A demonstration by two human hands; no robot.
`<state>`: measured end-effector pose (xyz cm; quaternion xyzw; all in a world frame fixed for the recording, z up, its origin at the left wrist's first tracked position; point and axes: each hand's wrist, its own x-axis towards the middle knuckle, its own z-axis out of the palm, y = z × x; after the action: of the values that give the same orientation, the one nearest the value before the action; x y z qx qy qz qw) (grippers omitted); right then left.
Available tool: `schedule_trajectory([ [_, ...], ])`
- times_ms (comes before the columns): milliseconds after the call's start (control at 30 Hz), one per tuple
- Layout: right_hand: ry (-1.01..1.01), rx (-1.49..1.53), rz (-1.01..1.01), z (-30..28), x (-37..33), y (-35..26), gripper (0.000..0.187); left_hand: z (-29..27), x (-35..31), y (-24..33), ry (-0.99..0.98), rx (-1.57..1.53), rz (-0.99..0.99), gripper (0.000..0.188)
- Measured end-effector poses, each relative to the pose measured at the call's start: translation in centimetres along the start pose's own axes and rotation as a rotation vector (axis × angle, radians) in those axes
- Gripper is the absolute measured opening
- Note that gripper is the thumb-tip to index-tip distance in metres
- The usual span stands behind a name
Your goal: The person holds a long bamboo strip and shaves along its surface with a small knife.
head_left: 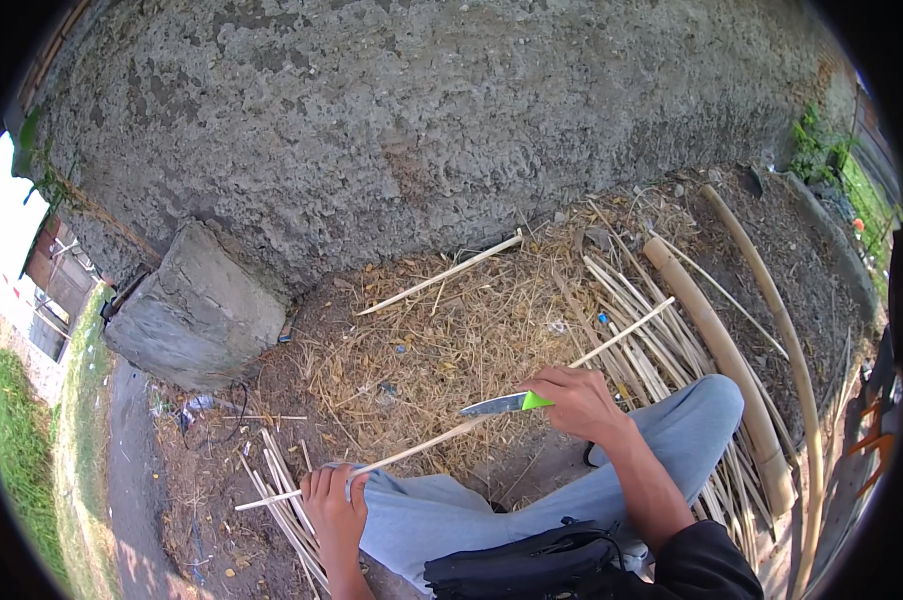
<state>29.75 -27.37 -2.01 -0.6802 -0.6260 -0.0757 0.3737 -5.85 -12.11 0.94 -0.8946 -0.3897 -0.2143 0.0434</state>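
Observation:
My left hand (336, 503) is closed around a long pale bamboo stick (411, 450), near its left end. The stick slants up to the right across my lap, its far end sticking out beyond my right hand (578, 405). That hand grips a knife (497, 406) with a bright green handle. The grey blade points left and lies close along the stick; I cannot tell whether its edge touches. Part of the stick is hidden by my right fingers.
Split bamboo strips (651, 330) lie in a pile at right, beside a thick bamboo pole (716, 360) and a curved pole (771, 290). More sticks (276, 490) lie at lower left. Shavings (421, 350) cover the ground before a rough wall (451, 120). A concrete block (206, 310) stands at left.

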Motion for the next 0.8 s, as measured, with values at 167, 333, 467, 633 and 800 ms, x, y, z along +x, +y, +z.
schedule_trajectory([
  [167, -0.175, 0.018, 0.039, -0.4, -0.2, 0.0, 0.035, 1.3, -2.2, -1.5, -0.02, -0.212, -0.134, 0.017],
  [333, 0.383, 0.085, 0.1, -0.4, 1.3, -1.0, 0.03, 2.6, -3.9, 0.0, 0.009, -0.604, -0.444, 0.026],
  [467, 0.196, 0.175, 0.45, 1.9, -1.3, -1.3, 0.028, 3.3, -4.2, 1.5, -0.055, -0.801, -0.531, 0.032],
  [633, 0.239, 0.195, 0.282, 3.5, -1.4, -3.7, 0.024, 3.7, -4.8, 2.8, -0.049, -1.052, -0.611, 0.033],
  [800, 0.252, 0.163, 0.201, 3.0, -1.3, -4.9, 0.024, 3.9, -4.9, 3.1, -0.054, -0.99, -0.634, 0.032],
])
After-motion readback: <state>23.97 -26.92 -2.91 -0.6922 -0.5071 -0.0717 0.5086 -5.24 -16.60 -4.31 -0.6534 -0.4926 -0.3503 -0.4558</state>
